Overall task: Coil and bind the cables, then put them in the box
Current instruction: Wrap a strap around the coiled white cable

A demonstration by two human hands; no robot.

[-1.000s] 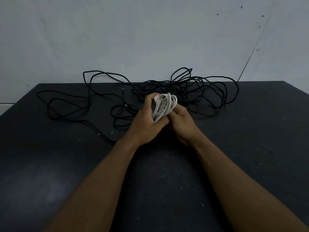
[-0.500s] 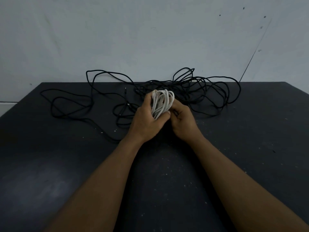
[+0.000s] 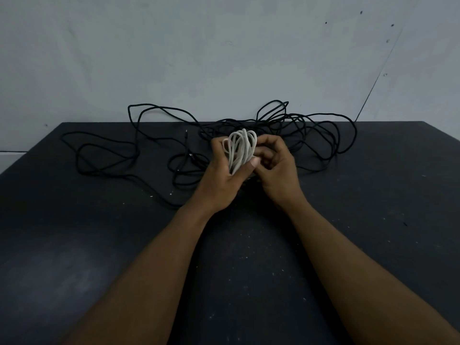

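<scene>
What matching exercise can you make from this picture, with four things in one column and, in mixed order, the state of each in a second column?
Column 1
1. white cable
2. black cable
3. left hand
4. right hand

Column 2
A. fingers curled beside the white cable
B. tangled loose on the table
C. wound in loops
D. grips the white cable, thumb across it

Pairs: 1-C; 2-B; 3-D; 4-A
</scene>
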